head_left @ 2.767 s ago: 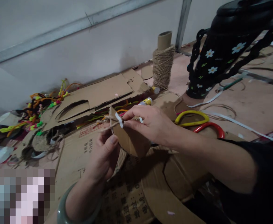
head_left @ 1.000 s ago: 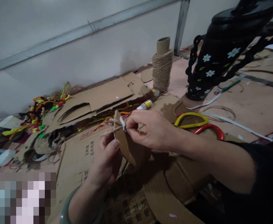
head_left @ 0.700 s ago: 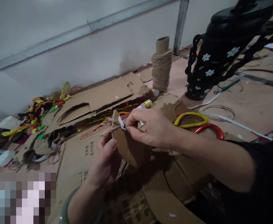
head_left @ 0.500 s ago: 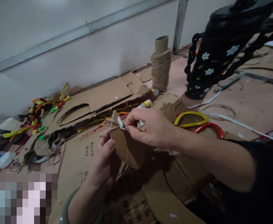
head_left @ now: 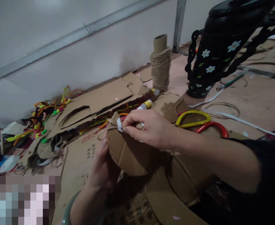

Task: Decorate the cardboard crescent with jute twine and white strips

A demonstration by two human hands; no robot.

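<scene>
My left hand grips a rounded cardboard piece by its left edge, thumb in front and the other fingers hidden behind it. Jute twine is wound around the narrow top of that piece. Over the twine lies a short white strip, which looks like tape or paper. My right hand pinches the strip's right side between thumb and forefinger. Just beyond my right hand lies a glue stick with a yellow label. Scissors with one yellow and one red handle lie under my right forearm.
A twine spool stands at the back, near a black flowered tumbler with a braided strap. Colourful pipe cleaners pile up at left beside a cut cardboard sheet. A printed cardboard sheet lies beneath my hands.
The cardboard piece has turned a little, showing more of its face and rounded lower edge. My left thumb has shifted left and up along its edge. The right-hand pinch stays at the white strip.
</scene>
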